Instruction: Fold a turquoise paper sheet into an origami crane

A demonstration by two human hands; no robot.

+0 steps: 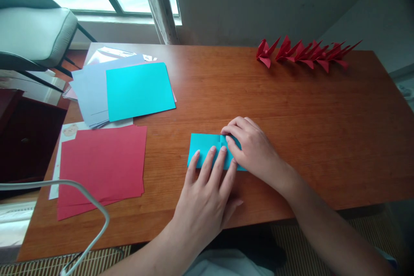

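Observation:
A folded turquoise paper (204,142) lies on the wooden table near its front edge, with a crease running down its middle. My left hand (208,194) rests on it from the front, fingers spread, the fingertips pressing on its lower part. At the paper's right end is my right hand (254,146), its thumb and fingers curled together at the upper edge, pinching or pressing the paper there. This hand covers most of the right end.
Red sheets (103,164) lie at the left, below a turquoise sheet (139,90) on pale papers (92,90). Several red origami cranes (310,54) stand along the back right. A white cable (93,200) arcs over the front left; a chair (35,30) stands beyond the table.

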